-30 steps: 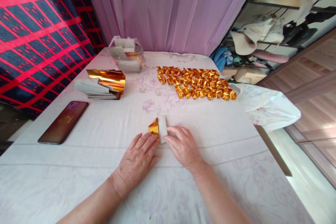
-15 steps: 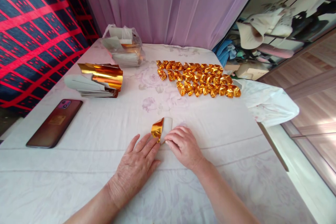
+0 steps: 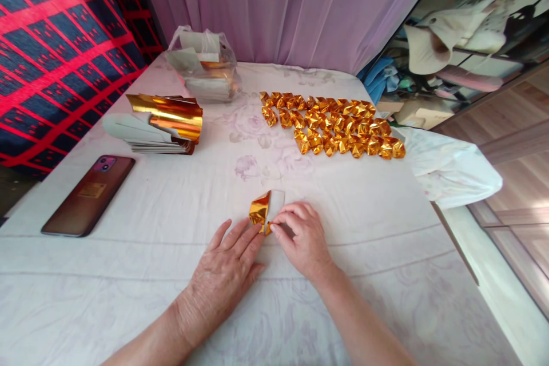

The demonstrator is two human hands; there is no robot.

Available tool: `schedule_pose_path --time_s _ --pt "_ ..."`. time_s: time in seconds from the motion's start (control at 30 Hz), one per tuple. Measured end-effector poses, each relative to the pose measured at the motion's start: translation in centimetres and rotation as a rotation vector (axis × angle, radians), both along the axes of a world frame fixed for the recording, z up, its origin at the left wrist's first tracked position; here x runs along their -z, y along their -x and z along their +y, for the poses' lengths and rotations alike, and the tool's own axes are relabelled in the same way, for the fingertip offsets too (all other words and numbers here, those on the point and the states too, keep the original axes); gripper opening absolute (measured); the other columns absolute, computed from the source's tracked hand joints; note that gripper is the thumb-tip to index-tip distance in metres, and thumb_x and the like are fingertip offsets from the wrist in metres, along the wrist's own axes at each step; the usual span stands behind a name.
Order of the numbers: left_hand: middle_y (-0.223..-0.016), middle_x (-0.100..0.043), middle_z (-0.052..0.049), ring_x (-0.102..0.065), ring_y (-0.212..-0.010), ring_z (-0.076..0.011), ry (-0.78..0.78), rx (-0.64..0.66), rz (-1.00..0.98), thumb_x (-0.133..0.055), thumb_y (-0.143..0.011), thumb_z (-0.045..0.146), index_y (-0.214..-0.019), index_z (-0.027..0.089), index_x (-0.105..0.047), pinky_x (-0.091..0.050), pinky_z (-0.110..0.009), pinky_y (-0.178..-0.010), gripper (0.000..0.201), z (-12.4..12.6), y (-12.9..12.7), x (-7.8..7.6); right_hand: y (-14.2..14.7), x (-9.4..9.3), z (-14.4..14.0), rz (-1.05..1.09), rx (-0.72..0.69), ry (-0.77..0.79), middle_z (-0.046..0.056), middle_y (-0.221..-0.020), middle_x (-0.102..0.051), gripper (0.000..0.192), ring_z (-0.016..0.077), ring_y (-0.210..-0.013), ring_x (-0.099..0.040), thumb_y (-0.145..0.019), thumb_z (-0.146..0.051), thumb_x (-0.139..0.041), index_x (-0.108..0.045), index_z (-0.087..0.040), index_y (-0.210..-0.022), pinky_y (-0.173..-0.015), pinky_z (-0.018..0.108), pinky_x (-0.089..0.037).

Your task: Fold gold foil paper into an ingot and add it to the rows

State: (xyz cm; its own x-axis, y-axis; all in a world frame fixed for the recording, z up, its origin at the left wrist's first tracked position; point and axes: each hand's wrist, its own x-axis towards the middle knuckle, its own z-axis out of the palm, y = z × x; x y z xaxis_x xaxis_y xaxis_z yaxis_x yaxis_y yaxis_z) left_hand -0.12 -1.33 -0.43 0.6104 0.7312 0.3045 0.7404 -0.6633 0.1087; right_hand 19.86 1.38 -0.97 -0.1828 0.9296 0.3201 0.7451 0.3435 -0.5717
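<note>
At the left edge of the frame a dark phone (image 3: 88, 194) lies flat on the white-clothed table (image 3: 171, 274). Above and to its right sits a stack of gold foil sheets (image 3: 160, 128), curling at the top, and behind that a clear plastic bag (image 3: 203, 71) of more paper.

Low in the middle, the left hand (image 3: 223, 277) lies palm down, its fingers (image 3: 244, 237) spread flat and pressing the near-left corner of a small gold foil paper (image 3: 263, 210). The paper lies on the cloth just above both hands, partly folded, gold face to the left and white backing to the right. Its long axis runs up the frame, leaning slightly right, away from the person. The right hand (image 3: 302, 240) has its fingers (image 3: 281, 220) drawn together, pinching the paper's lower edge.

The sheet looks very light, thin and easily creased, with a slick gold face; it is probably best held at edges and corners with fingertips.

In the upper right, rows of folded gold ingots (image 3: 334, 126) lie on the table, and a white plastic bag (image 3: 454, 168) hangs off the right edge.
</note>
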Motion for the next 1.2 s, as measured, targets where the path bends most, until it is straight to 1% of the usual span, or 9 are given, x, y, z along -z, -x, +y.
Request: schedule_pose_path --time_s 0.17,0.27,0.43,0.8,0.97,1.2 --pt "-0.132 -0.065 -0.003 -0.053 -0.127 -0.0223 0.005 -0.003 -0.006 -0.043 -0.100 0.041 -0.134 0.021 -0.054 -0.028 -0.043 -0.115 0.041 0.01 -0.10 -0.23 0.27 0.01 -0.06 -0.003 0.036 0.028 0.003 -0.090 -0.066 0.007 0.0216 -0.091 -0.055 -0.086 -0.020 -0.065 -0.066 -0.023 -0.079 -0.084 0.038 -0.042" --pt "-0.131 -0.065 -0.002 -0.053 -0.126 -0.0221 0.006 -0.002 0.010 -0.043 -0.100 0.044 -0.133 0.023 -0.055 -0.028 -0.043 -0.115 0.041 0.02 -0.09 -0.19 0.31 0.04 -0.07 -0.014 0.047 0.024 0.003 -0.090 -0.066 0.007 0.0220 -0.091 -0.055 -0.085 -0.019 -0.067 -0.066 -0.023 -0.079 -0.083 0.038 -0.042" --pt "-0.131 -0.065 0.000 -0.052 -0.127 -0.0217 -0.001 -0.005 0.025 -0.043 -0.099 0.045 -0.130 0.023 -0.058 -0.026 -0.042 -0.116 0.041 0.04 -0.09 -0.05 0.41 0.01 -0.08 -0.028 0.058 0.021 0.003 -0.090 -0.066 0.007 0.0223 -0.092 -0.055 -0.084 -0.019 -0.068 -0.065 -0.022 -0.079 -0.082 0.038 -0.042" --pt "-0.134 -0.063 -0.004 -0.051 -0.130 -0.0229 0.035 0.002 0.052 -0.048 -0.097 0.045 -0.132 0.023 -0.057 -0.028 -0.044 -0.117 0.042 -0.02 -0.13 -0.09 0.68 0.01 -0.15 -0.049 0.086 0.015 0.003 -0.089 -0.065 0.007 0.0213 -0.091 -0.055 -0.084 -0.020 -0.068 -0.064 -0.023 -0.078 -0.083 0.037 -0.041" --pt "-0.133 -0.063 -0.002 -0.051 -0.130 -0.0224 0.050 -0.006 0.036 -0.051 -0.097 0.043 -0.130 0.024 -0.058 -0.028 -0.044 -0.117 0.039 -0.01 -0.18 -0.24 0.68 0.04 -0.18 -0.049 0.089 0.015 0.003 -0.090 -0.065 0.008 0.0219 -0.092 -0.055 -0.083 -0.019 -0.068 -0.064 -0.023 -0.078 -0.083 0.037 -0.041" --pt "-0.133 -0.064 -0.002 -0.052 -0.128 -0.0230 0.036 -0.008 0.025 -0.049 -0.097 0.042 -0.128 0.023 -0.059 -0.026 -0.044 -0.117 0.037 -0.07 -0.29 -0.28 0.72 0.10 -0.17 -0.050 0.094 0.012 0.003 -0.090 -0.066 0.008 0.0221 -0.092 -0.055 -0.084 -0.020 -0.067 -0.064 -0.024 -0.078 -0.082 0.038 -0.041"
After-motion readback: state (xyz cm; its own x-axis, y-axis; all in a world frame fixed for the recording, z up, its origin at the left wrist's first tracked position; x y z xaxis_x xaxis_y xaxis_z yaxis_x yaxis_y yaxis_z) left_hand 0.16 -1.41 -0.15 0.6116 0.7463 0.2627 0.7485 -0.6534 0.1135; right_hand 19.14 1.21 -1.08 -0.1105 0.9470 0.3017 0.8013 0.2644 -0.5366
